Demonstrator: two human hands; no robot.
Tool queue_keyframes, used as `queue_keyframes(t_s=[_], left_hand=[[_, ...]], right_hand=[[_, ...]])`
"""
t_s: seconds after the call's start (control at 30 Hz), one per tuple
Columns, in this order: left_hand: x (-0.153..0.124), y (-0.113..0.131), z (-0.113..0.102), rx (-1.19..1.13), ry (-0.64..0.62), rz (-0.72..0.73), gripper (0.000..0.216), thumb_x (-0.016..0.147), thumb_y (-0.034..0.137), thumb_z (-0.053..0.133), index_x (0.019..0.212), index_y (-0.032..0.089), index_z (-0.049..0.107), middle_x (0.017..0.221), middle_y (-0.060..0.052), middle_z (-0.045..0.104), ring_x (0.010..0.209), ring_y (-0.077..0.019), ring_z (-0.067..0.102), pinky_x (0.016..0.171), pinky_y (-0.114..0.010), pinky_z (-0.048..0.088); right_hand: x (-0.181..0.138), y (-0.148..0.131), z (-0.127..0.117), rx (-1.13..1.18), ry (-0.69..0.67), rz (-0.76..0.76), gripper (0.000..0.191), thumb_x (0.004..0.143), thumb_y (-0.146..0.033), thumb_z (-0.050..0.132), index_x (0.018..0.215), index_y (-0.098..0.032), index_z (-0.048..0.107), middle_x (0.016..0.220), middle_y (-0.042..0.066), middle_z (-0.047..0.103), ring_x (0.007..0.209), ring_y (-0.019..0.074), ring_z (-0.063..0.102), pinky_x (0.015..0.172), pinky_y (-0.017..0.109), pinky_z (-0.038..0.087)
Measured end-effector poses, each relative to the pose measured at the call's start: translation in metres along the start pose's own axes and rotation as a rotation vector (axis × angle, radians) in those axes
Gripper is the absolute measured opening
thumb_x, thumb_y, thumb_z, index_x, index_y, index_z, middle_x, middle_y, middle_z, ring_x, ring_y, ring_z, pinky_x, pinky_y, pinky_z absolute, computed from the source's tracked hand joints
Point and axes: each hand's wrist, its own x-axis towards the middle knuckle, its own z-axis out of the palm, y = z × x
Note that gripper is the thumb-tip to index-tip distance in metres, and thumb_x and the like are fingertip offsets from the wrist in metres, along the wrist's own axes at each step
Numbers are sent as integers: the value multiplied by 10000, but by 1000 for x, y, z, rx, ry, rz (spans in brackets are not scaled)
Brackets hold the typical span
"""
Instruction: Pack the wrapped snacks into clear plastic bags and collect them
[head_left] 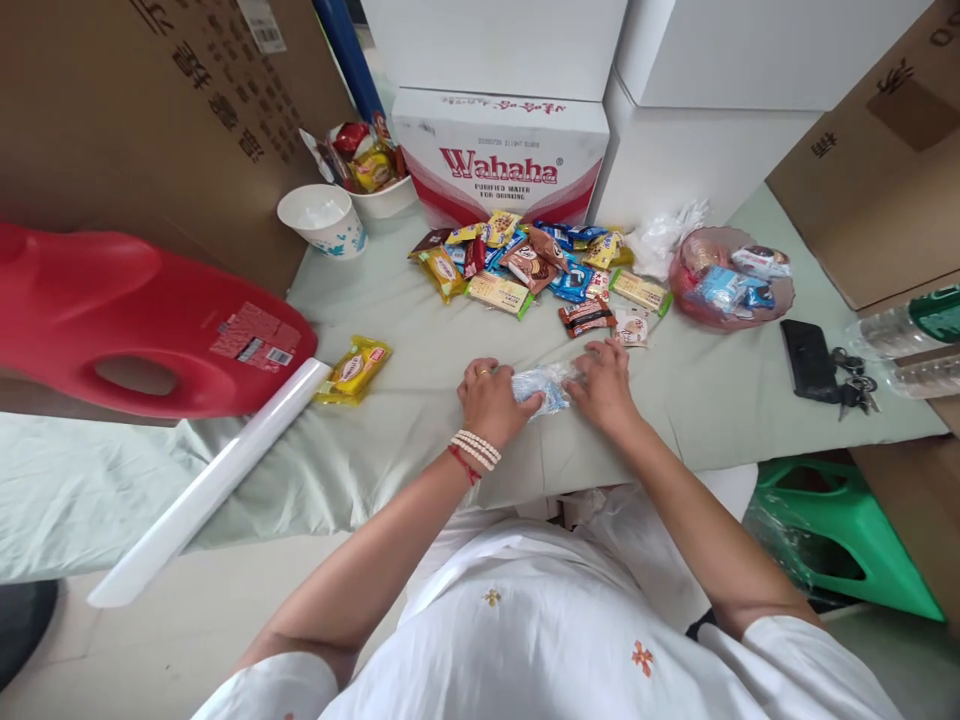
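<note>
Between my two hands a small packet in crinkled clear plastic with light blue print [546, 388] lies on the cloth-covered table. My left hand [495, 402], with a beaded bracelet at its wrist, grips the packet's left end with thumb and fingers. The right end is pinched by my right hand [604, 388], its fingers curled inward. Just beyond the hands is a heap of wrapped snacks [525, 260]. A brown-wrapped snack [587, 317] and a pale round-print packet [631, 328] lie closest to my right hand. Farther left sits a yellow snack packet [354, 370].
A red jug [172, 300] and a white plastic roll [217, 480] are at left. Behind stand paper cups [324, 222] and a Wahaha carton [502, 160]. On the right are a pink bowl of snacks [731, 310], a black phone [808, 360], keys [855, 385] and bottles [900, 330].
</note>
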Motion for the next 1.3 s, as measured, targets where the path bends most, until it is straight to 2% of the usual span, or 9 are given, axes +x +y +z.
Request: queue_keyframes(t_s=[0.2,0.47,0.6,0.7,0.83,0.93,1.03,1.17,1.3], left_hand=[[-3,0,5,-89,-51,-2,274,855,415,696,999,205,593,1081,-142,634,1045,-329,654,856,-428,545],[-17,-6,-21,-1131,-394,-286,260,698,337,687,855,210,524,724,33,547,617,-128,540,555,-251,422],[-31,-4,-40,-1250,-521,-242,397,653,359,752,989,173,649,828,4,644,528,-63,424,488,-229,297],[-41,-15,-45,-1186,-482,-158,450,690,393,768,1080,183,689,1052,-62,712,605,-80,477,532,-237,355],[-56,-47,-39,-1009,-264,-123,307,772,424,732,950,175,700,884,-27,678,673,-112,501,613,-245,407],[-66,-66,-29,-910,-204,-135,290,806,451,697,907,181,682,776,3,624,665,-122,506,618,-247,412],[-71,-74,-20,-799,-189,-115,283,841,467,640,898,192,676,744,6,619,651,-137,530,602,-256,414],[-74,-78,-10,-595,-101,-12,233,897,412,555,882,216,680,730,-1,646,658,-166,585,624,-281,438],[-79,-79,0,-410,-1,166,216,949,313,489,899,220,678,770,-13,667,682,-174,621,656,-293,452]], right_hand=[[-19,-45,-4,148,-119,-154,214,961,-154,481,1032,-219,671,1040,98,599,932,243,571,848,373,527],[-55,-45,13,301,-90,-377,588,981,-288,568,1541,-166,439,1508,222,457,1352,336,457,1137,552,453],[-60,-35,5,308,19,-276,492,1045,-273,445,1534,-223,475,1459,183,571,1340,298,537,1137,518,472],[-49,3,-38,198,257,-135,403,1057,-299,444,1427,-237,590,1373,156,652,1294,286,593,1116,474,476],[-8,97,-127,-112,812,237,438,960,-256,586,1392,-188,621,1304,167,660,1229,324,590,1082,488,440],[32,156,-167,-254,950,506,484,854,-96,594,1336,-142,619,1326,188,614,1168,284,590,1017,410,441],[60,176,-164,-361,723,660,436,864,-131,643,1300,-132,638,1311,213,621,1135,279,584,947,382,405],[71,165,-139,-492,275,627,316,994,-261,554,1249,-149,700,1273,229,644,1003,258,577,830,379,336],[75,156,-141,-550,59,619,389,1047,-285,449,1249,-105,728,1128,242,697,934,249,563,778,391,292]])
